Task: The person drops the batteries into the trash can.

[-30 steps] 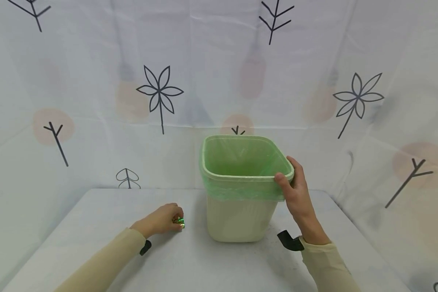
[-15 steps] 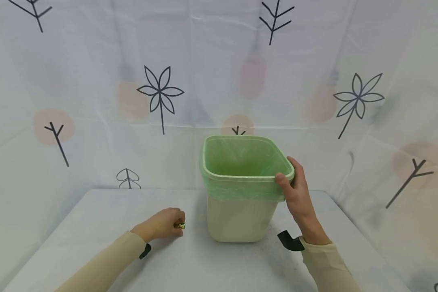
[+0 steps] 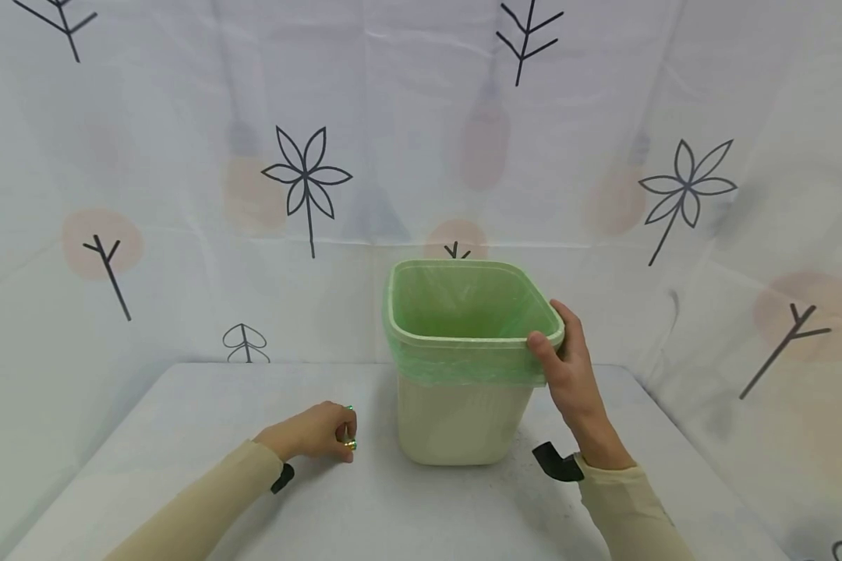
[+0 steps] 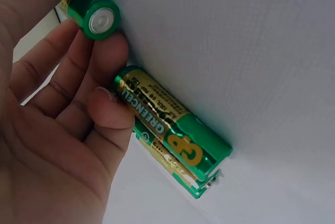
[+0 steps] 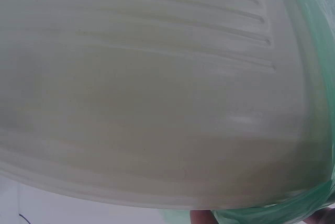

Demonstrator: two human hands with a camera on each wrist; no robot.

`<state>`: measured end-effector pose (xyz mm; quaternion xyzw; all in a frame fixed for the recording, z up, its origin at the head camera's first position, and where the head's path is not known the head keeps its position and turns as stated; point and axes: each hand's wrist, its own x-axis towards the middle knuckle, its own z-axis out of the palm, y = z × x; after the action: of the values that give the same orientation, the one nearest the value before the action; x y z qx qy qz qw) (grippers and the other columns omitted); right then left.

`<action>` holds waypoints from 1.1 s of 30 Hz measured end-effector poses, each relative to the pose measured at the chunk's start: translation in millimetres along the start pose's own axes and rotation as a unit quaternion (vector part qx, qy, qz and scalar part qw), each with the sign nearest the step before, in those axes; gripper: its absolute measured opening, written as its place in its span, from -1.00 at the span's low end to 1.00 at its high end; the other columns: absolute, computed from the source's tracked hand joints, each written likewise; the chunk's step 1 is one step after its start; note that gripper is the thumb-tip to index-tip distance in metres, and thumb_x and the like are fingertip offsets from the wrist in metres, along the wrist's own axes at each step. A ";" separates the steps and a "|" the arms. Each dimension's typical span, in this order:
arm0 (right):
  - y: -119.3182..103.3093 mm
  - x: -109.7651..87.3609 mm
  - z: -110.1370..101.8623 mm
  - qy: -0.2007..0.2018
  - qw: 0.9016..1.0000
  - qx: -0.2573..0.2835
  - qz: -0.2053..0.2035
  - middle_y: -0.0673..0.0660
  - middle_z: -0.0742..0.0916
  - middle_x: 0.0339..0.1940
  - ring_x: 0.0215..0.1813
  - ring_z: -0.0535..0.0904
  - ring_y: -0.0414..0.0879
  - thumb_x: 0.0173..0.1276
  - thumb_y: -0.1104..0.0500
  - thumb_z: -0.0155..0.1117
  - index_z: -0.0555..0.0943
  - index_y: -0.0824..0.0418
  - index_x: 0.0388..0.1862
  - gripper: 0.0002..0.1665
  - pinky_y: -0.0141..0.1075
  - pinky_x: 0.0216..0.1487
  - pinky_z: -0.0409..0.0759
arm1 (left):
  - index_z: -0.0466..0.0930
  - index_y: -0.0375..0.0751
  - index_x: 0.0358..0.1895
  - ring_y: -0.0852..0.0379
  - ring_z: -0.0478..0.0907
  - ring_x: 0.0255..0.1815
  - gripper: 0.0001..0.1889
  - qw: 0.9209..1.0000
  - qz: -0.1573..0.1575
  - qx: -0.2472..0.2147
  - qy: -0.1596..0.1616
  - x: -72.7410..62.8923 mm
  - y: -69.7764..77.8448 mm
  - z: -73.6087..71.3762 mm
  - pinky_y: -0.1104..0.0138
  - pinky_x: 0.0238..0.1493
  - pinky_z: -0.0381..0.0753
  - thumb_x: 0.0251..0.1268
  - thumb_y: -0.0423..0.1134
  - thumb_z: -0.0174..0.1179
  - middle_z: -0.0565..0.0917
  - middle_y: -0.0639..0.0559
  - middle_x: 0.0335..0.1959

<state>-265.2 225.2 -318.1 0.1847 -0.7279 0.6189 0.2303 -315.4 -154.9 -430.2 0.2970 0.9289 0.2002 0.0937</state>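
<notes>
A pale green trash bin [image 3: 463, 421] stands upright on the table, with a green bag [image 3: 463, 365] folded over its rim. My right hand [image 3: 567, 370] grips the rim's right corner; the right wrist view shows the bin's ribbed wall [image 5: 157, 88] close up. Low over the table, left of the bin, my left hand [image 3: 316, 431] curls its fingers around small green-and-gold batteries. In the left wrist view one battery [image 4: 97, 17] sits between the upper fingers, end toward the camera. A second battery [image 4: 172, 122] lies at a fingertip, with another battery [image 4: 170, 164] alongside it.
The white tabletop [image 3: 393, 514] reaches back to a white cloth backdrop [image 3: 407, 156] printed with flowers and twigs. Dark straps [image 3: 560, 463] show at both wrists, by the sleeves.
My left hand has shifted slightly downward and its fingers have spread a little, so two green glints show apart where one showed. My right hand and the bin stay put.
</notes>
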 end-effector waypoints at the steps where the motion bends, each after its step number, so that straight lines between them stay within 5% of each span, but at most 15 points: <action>1: -0.1 0.1 0.0 0.000 1.000 -0.001 0.000 0.25 0.43 0.14 0.06 0.40 -0.05 0.46 0.16 0.04 0.10 -0.05 0.47 -0.33 -0.39 0.03 0.37 | 0.54 0.00 -0.39 0.26 0.41 -0.46 -0.76 1.000 -0.001 -0.003 -0.002 0.1 0.2 -0.1 0.36 -0.38 0.44 -0.01 -0.15 0.46 0.49 0.21 -0.53; 23: -1.0 -1.0 -1.4 -0.003 1.000 -0.003 0.004 0.25 0.42 0.14 0.06 0.39 -0.05 0.46 0.17 0.04 0.09 -0.05 0.47 -0.33 -0.39 0.02 0.38 | 0.52 0.05 -0.43 0.24 0.41 -0.45 -0.77 1.000 -0.002 0.002 0.007 0.3 8.0 -4.0 0.35 -0.35 0.43 0.02 -0.14 0.45 0.49 0.21 -0.54; 33: -1.4 -0.2 -1.5 -0.009 1.000 -0.003 0.006 0.26 0.41 0.14 0.06 0.39 -0.03 0.46 0.16 0.05 0.08 -0.04 0.47 -0.33 -0.39 0.02 0.38 | 0.55 0.02 -0.38 0.18 0.44 -0.40 -0.80 0.999 -0.006 0.018 0.044 -9.0 18.4 -43.8 0.26 -0.31 0.46 0.05 -0.17 0.43 0.51 0.19 -0.50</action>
<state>-264.1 226.4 -316.9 0.1853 -0.7329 0.6163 0.2208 -311.5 -160.4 -382.3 0.2837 0.9375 0.1958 0.0482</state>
